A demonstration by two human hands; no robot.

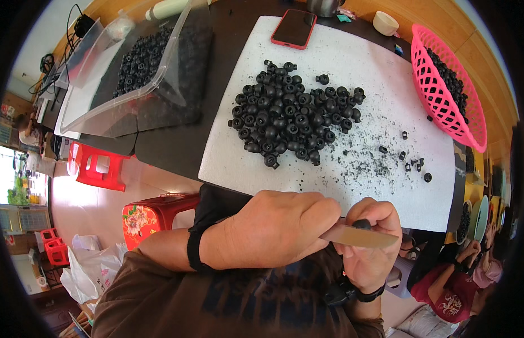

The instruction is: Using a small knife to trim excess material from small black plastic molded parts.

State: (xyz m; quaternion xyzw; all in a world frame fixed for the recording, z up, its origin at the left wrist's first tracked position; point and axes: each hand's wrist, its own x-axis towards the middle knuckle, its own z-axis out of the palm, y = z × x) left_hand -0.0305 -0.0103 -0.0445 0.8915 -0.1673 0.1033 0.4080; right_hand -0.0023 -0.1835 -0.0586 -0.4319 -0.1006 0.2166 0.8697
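My left hand (273, 228), a black band at its wrist, is closed round the handle of a knife (369, 238). The blade points to the right and lies across the front of my right hand (369, 267). Between the thumb and fingers of that right hand is a small black plastic part (361, 224), touching or very close to the blade's upper edge. Just beyond my hands, a pile of round black plastic parts (281, 115) with holes sits on a white foam sheet (239, 169). Black shavings (363, 160) and a few small loose pieces (414, 163) lie right of the pile.
A clear plastic bin (160, 84) of black parts stands at the far left, and a pink basket (428, 84) holds more at the far right. A red-edged phone (294, 28) lies at the sheet's far edge. Red stools (160, 211) stand left; another person (450, 281) sits at right.
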